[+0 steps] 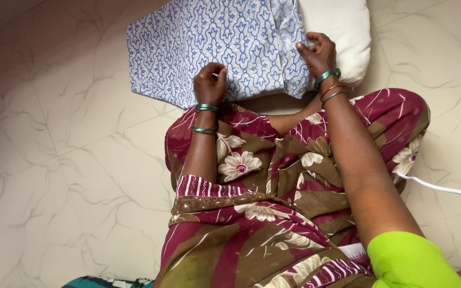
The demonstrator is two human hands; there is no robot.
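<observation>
Under the curled fingers of the left hand lies the near edge of a blue-and-white patterned pillowcase, and those fingers are bunched into a loose fist with a fold of the cloth pinched inside. Just behind the wrist sit green bangles. Off to the other side, the right hand has its fingers closed on the open end of the same pillowcase, where the cloth gathers into folds. Directly beyond these fingers, a plain white pillow sticks out of the case, bare at its far end and touching the hand's knuckles. More bangles, green and one reddish, ring the right wrist.

Both pillow and case lie flat on a pale marble-patterned tiled floor, with the covered part stretching away from the left fingers toward the top of the view. Nearer than the fingers, the person's lap is draped in a maroon and olive floral garment, and both forearms reach out over it. A bright green sleeve covers the right upper arm. Well apart from the right fingers, toward the near right, a white cable runs across the floor.
</observation>
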